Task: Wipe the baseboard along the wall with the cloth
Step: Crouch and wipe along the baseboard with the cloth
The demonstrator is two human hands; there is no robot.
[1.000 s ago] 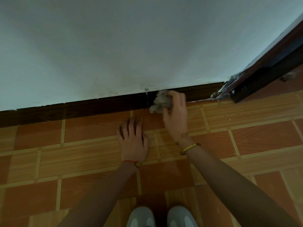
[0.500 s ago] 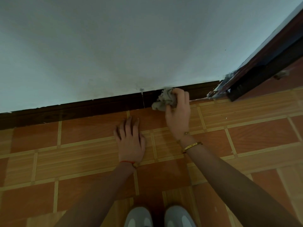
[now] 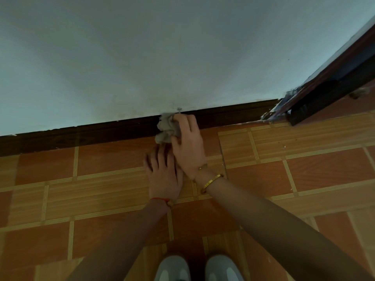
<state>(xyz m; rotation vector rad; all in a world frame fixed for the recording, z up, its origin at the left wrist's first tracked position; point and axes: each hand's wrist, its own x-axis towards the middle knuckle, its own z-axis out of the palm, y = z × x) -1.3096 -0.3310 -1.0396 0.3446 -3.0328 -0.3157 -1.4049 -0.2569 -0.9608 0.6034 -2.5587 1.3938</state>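
Observation:
A dark brown baseboard (image 3: 85, 135) runs along the foot of the pale wall, from the left edge to the door frame at the right. A crumpled grey cloth (image 3: 166, 127) is pressed against it near the middle, with my right hand (image 3: 187, 144) shut on the cloth. My left hand (image 3: 163, 175) lies flat on the floor tiles just below and left of the right hand, fingers spread, holding nothing. A gold bangle circles the right wrist, a red string the left.
Orange and tan tiles (image 3: 304, 169) cover the floor. A dark door frame (image 3: 324, 86) slants in at the upper right, with chipped paint at its foot. Two grey shoes (image 3: 198, 268) show at the bottom edge.
My right hand has slid the cloth leftwards along the baseboard, so it now sits right above the left hand. The left hand has stayed flat on the floor.

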